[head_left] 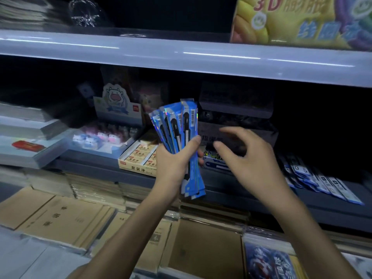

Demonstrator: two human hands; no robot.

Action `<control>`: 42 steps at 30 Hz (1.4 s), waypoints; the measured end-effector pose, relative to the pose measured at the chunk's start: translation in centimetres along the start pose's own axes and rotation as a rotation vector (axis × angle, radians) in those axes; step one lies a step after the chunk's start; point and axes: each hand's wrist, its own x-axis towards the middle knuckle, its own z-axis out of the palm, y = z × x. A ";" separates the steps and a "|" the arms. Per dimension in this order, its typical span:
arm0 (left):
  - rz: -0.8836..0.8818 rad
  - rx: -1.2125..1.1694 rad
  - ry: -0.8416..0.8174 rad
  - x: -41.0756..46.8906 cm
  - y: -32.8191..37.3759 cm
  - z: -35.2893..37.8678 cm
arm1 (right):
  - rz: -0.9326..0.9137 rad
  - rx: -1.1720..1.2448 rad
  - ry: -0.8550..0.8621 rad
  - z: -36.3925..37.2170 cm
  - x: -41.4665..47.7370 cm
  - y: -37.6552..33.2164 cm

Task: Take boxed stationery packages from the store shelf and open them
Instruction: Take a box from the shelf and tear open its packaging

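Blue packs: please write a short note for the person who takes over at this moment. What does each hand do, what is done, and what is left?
Left hand: grips a fanned bundle of blue packs, upright, in front of the middle shelf.
Right hand: holds nothing, fingers loosely curved, in front of a dark box on that shelf.
Loose packs lie on the shelf further right.
Done: one bundle is off the shelf and in hand.
Left: open the packs. None in the bundle looks opened, though blur makes this uncertain.
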 end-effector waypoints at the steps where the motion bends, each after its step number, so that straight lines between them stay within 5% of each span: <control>1: 0.005 -0.011 0.005 0.2 0.1 0.1 | 0.047 0.180 -0.038 0.0 0.2 -0.9; 3: -0.029 -0.071 0.017 0.3 0.1 0.4 | 0.131 0.442 -0.116 0.1 0.3 -2.3; 7: -0.290 -0.373 -0.043 -0.2 0.1 0.7 | 0.204 0.492 -0.105 0.3 -0.1 -2.5; 10: -0.372 -0.492 -0.101 -0.5 0.0 0.3 | 0.323 0.581 -0.306 -0.1 -1.1 -1.9; 12: -0.342 -0.456 -0.115 -0.8 0.1 0.4 | 0.335 0.548 -0.478 0.0 -1.7 -1.5; 15: -0.305 -0.365 -0.129 -1.7 0.0 0.7 | 0.284 0.388 -0.526 0.3 -2.2 -0.9; 19: -0.251 -0.231 -0.320 -4.0 -0.4 1.5 | 0.273 0.463 -0.628 -0.5 -2.8 -1.1; 27: -0.317 -0.081 -0.496 -5.0 -0.8 1.2 | 0.249 0.502 -0.590 -0.9 -4.7 -0.1; 31: -0.359 0.185 -0.729 -4.5 1.0 -1.1 | 0.077 0.302 -0.516 -1.1 -5.4 0.3; 34: -0.425 0.308 -0.750 -4.4 1.6 -2.8 | -0.004 -0.134 -0.450 -2.4 -5.8 1.9; 37: -0.602 0.077 -0.587 -4.4 0.9 -3.0 | -0.280 -0.469 -0.342 -3.4 -5.8 3.2; 42: -0.895 -0.106 -0.647 -5.4 1.0 -1.3 | -0.632 -0.660 -0.133 -3.8 -5.5 5.5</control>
